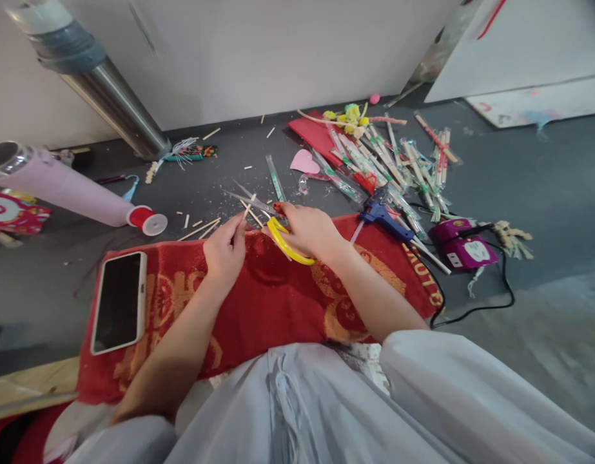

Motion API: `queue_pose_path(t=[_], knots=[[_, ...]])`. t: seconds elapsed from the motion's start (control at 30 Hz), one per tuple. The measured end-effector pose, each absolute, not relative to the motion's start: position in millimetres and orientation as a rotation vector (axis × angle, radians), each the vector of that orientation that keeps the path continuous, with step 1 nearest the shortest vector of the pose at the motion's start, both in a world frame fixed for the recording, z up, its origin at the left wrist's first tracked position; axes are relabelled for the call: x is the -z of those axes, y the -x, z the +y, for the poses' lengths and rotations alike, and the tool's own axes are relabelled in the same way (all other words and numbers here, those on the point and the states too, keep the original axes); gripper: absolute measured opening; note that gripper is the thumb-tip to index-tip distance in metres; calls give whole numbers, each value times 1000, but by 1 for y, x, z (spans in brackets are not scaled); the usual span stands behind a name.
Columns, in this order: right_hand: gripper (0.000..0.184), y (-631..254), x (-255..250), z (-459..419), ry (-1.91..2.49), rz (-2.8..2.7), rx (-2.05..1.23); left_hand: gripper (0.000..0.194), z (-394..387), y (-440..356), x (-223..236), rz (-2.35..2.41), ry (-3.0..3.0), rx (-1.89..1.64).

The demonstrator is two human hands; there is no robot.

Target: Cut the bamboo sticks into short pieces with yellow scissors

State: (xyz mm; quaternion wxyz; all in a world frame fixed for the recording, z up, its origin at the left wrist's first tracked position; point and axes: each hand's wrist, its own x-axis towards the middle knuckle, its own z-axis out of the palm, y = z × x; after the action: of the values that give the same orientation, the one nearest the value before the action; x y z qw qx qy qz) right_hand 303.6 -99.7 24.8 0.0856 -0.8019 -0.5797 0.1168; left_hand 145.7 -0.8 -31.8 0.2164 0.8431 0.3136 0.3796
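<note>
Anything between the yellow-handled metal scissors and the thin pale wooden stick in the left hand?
Nothing visible. The right hand holds the scissors with blades overlapping the stick in this view; contact is unclear.

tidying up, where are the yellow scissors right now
In the head view, the yellow scissors are just left of centre, in the right hand, close to the left hand.
</note>
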Motion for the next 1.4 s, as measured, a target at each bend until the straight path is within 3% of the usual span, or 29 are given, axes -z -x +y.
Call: queue_pose_path(t=[0.87,1.4], knots=[[62,-312,-7,-104,2224,-1680,-260,25,-1,-155,25,827,-2189,-986],[77,-323,-14,-114,2246,-1590,-138,25,13,-180,22,740,-2325,-1107]])
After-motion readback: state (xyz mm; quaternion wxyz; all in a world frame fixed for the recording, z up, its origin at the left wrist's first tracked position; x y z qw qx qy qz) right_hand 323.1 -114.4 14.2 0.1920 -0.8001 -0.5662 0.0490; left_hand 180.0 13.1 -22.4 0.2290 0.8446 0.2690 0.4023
